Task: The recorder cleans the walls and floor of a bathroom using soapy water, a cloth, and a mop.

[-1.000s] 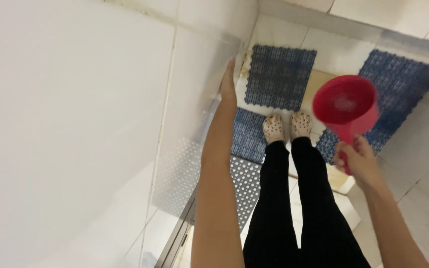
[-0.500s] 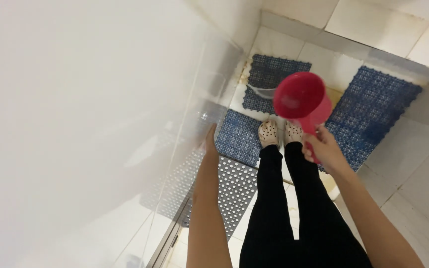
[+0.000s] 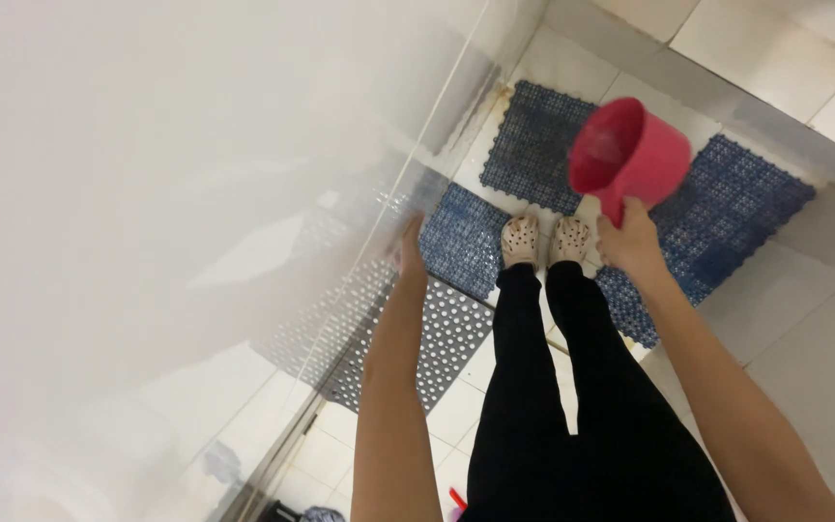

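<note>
Since the earlier frames the red scoop [image 3: 630, 155] is sitting higher and further right in the view, now tipping so its open mouth is facing left, and the left hand [image 3: 410, 249] is lying lower along the glass panel [image 3: 359, 203] than it was a second ago.

The right hand [image 3: 633, 244] is wrapping its fingers firmly around the scoop's handle, holding the cup up over the floor, above and just right of the feet. The left hand is stretching out flat with fingers together, its edge resting against the frosted glass panel; it is holding nothing.

Below, the person is standing in black leggings and pale perforated clogs [image 3: 543, 240] on blue openwork floor mats [image 3: 533, 145]. A grey-white perforated mat [image 3: 442, 343] is lying beside the glass, under the left forearm, touching the blue ones. More blue mat [image 3: 736, 213] is showing to the right, behind the scoop. White floor tiles [image 3: 804, 319] are surrounding the mats, and a tiled wall [image 3: 775, 58] is running along the top right.
</note>
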